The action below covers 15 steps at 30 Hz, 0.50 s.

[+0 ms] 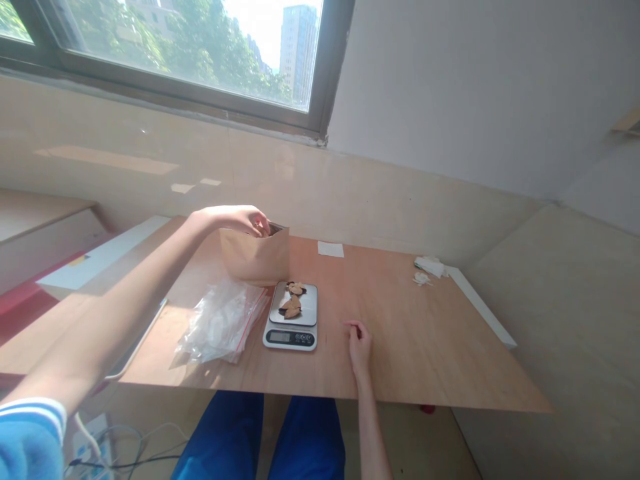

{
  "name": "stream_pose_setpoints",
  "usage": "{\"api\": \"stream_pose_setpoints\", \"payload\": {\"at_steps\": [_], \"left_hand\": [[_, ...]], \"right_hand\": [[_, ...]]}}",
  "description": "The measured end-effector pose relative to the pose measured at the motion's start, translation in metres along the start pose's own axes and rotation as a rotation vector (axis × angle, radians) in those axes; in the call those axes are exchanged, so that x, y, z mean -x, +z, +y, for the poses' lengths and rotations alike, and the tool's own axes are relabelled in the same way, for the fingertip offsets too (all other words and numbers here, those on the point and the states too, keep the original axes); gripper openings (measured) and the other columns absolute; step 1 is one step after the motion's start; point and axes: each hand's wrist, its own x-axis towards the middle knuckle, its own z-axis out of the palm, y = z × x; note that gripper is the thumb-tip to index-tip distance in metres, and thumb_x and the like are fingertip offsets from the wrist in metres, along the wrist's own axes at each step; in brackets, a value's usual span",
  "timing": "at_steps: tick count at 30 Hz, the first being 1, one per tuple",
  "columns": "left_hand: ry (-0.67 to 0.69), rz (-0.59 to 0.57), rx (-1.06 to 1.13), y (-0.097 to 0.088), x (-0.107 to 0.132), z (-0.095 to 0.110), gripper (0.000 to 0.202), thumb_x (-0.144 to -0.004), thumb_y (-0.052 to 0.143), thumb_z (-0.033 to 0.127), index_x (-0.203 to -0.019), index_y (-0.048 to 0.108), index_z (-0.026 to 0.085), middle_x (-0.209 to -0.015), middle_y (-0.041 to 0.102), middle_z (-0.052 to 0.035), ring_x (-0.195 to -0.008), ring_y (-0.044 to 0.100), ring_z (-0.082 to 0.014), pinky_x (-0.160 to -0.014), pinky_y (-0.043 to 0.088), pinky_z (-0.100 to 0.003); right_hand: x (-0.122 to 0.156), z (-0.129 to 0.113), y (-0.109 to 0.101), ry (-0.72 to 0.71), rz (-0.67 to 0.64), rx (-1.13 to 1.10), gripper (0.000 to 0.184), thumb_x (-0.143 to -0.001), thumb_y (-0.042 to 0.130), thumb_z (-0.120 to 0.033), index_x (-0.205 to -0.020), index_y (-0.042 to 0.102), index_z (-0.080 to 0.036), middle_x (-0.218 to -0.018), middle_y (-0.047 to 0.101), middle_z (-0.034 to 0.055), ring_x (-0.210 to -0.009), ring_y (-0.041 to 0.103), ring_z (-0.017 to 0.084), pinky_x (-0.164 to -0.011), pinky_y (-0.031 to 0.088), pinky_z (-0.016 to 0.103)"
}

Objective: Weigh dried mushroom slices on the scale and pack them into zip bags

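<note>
A person's left hand, reaching out from a blue-and-white striped sleeve, dipped into the mouth of a brown kraft paper bag that stood upright just behind and to the left of a digital kitchen scale on a plywood table. The fingers curled narrowly over the bag's rim, but the paper hid their tips, and whether they gripped the bag or something inside it could not be told.

The right hand rested to the right of the scale, well clear of it, with its fingers loosely curled against the tabletop and nothing visible in their hold. Several dark-skinned, tan-faced pieces of dried food lay in a small heap on the scale's steel platform, their exact kind unclear. The display's reading was too small to make out.

A crumpled clear zip-top plastic bag with a red seal lay just left of the scale. Behind the scale and to its right sat a small white paper slip, and farther right, well apart from it, lay a few crumpled white scraps.
</note>
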Motion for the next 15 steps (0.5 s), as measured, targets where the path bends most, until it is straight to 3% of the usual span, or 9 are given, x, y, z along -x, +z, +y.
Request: {"api": "stream_pose_setpoints", "payload": {"at_steps": [4,10,15], "left_hand": [[0.020,-0.037,0.034,-0.001,-0.001,-0.008,0.024,-0.066,0.058,0.010,-0.088,0.067,0.013,-0.089,0.070,0.0009,-0.076,0.058,-0.0085,-0.068,0.042,-0.016],[-0.044,0.124,0.038,0.001,-0.001,-0.017,0.021,-0.067,0.059,0.026,-0.082,0.068,0.015,-0.088,0.070,0.0025,-0.078,0.058,-0.0097,-0.067,0.041,-0.017],[-0.095,0.339,0.191,0.006,0.000,-0.017,0.016,-0.055,0.067,0.023,-0.069,0.067,0.016,-0.069,0.067,0.0073,-0.068,0.055,-0.0076,-0.062,0.038,-0.015]], "right_hand": [[-0.001,0.002,0.001,-0.014,0.021,-0.010,0.024,-0.074,0.043,-0.030,-0.070,0.063,-0.018,-0.077,0.066,0.0063,-0.075,0.059,0.020,-0.073,0.044,0.032],[-0.002,0.002,0.000,-0.010,0.007,0.013,0.024,-0.074,0.043,-0.030,-0.071,0.064,-0.018,-0.079,0.066,0.0068,-0.075,0.058,0.020,-0.072,0.044,0.031],[-0.001,0.001,0.000,-0.031,0.021,0.011,0.023,-0.074,0.044,-0.029,-0.070,0.064,-0.018,-0.077,0.066,0.0059,-0.073,0.058,0.020,-0.068,0.044,0.030]]}}
